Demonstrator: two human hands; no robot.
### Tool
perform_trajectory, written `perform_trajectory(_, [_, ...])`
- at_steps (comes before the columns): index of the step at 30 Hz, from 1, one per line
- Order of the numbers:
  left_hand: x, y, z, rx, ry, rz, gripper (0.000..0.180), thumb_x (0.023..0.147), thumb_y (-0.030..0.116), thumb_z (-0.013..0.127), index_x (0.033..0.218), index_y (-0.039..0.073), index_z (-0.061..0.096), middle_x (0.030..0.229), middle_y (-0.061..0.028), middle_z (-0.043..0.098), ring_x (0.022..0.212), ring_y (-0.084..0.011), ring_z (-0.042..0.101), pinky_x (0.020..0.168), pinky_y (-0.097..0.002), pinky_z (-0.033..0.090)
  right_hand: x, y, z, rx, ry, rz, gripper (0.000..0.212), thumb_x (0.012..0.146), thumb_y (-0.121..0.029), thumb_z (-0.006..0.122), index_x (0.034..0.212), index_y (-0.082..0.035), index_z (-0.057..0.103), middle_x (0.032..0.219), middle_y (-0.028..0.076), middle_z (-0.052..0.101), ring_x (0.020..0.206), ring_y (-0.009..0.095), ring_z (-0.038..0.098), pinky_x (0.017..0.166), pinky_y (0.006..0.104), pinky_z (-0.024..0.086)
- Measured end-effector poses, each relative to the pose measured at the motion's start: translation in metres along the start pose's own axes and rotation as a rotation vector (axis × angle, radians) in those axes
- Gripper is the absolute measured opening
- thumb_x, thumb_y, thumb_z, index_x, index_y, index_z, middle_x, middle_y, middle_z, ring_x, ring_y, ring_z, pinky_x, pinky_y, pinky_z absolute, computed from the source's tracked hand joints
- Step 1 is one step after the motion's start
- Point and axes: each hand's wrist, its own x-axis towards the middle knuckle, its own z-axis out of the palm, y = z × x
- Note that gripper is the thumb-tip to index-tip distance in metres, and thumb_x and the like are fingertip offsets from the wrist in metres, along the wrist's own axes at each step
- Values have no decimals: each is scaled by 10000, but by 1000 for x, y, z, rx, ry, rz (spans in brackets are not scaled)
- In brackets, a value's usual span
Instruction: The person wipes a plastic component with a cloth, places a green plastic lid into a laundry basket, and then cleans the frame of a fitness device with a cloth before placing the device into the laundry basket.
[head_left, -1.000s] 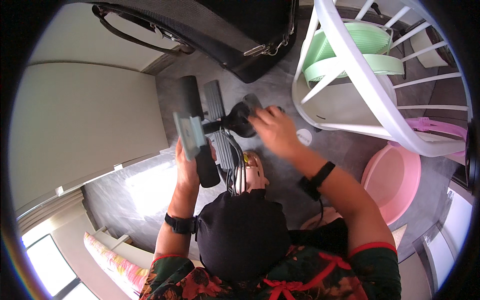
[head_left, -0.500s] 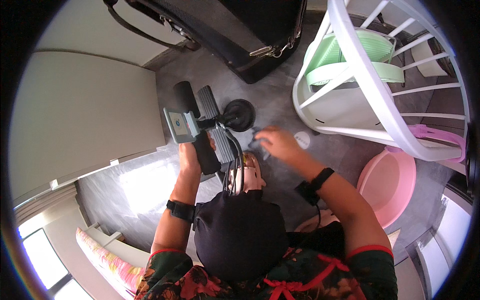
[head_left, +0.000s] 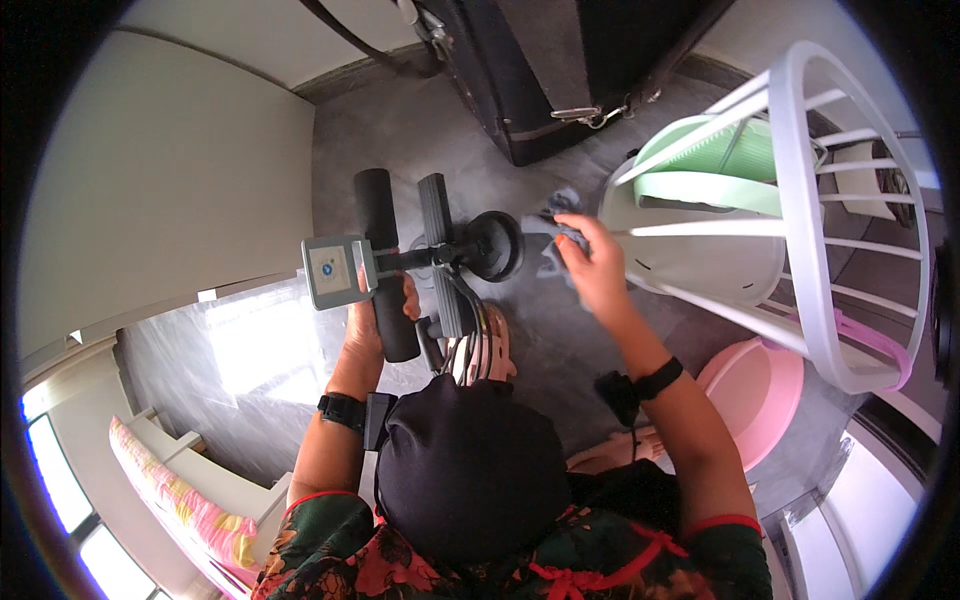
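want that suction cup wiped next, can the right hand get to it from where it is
Probably yes. The right hand, holding a grey cloth, hangs just beside the black suction cup, with only bare floor between them. The left hand grips the foam bar, away from that side.

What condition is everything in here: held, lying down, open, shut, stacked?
Left hand: shut round the black foam bar.
Right hand: pinching a grey cloth, off the machine.
Exercise machine: lifted, tilted, held by one bar.
Grey display: fixed to the machine, facing up.
Grey cloth: crumpled, hanging from the fingers.
Black case: on the floor, latched shut.
White rack: standing, green basins inside.
Pink basin: on the floor.
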Motion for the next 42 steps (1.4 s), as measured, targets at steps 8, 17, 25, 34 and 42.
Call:
perform_trajectory(8, [-6, 9, -3, 24, 44, -25, 579, 933, 599, 430, 1264, 128, 498, 693, -90, 486, 446, -190, 455, 424, -315, 396, 3, -37, 40, -386, -111, -399, 377, 763, -141, 705, 1120, -87, 599, 1033, 112, 584, 959, 309, 537, 792, 414, 472])
perform_trajectory(17, [-11, 5, -33, 11, -196, -178, 428, 896, 397, 583, 1083, 13, 554, 740, -149, 545, 517, -248, 523, 457, -330, 429, 37, -12, 73, -525, -594, -438, 218, 761, -191, 686, 962, -107, 667, 968, 64, 659, 954, 278, 593, 808, 385, 495])
perform_trajectory(25, [-2, 5, -5, 129, -111, -179, 325, 875, 290, 605, 1041, 23, 522, 710, -176, 570, 496, -273, 559, 413, -344, 442, 70, 14, 94, -622, -1172, -59, 254, 828, -280, 636, 1066, -197, 672, 1072, 63, 652, 1090, 268, 562, 870, 422, 483])
perform_trajectory(34, [1, 13, 3, -132, -25, -175, 409, 952, 436, 499, 1167, 89, 525, 686, -114, 502, 461, -226, 483, 426, -329, 406, 46, -2, 60, -279, -469, -359, 184, 779, -127, 671, 959, -88, 657, 961, 88, 634, 996, 307, 549, 833, 407, 458])
perform_trajectory(42, [6, 8, -2, -99, -81, -106, 452, 951, 479, 482, 1187, 95, 512, 680, -105, 492, 466, -222, 487, 424, -328, 408, -10, -5, 58, -359, -128, -424, 299, 757, -48, 703, 1047, -71, 636, 995, 122, 524, 866, 338, 497, 748, 438, 442])
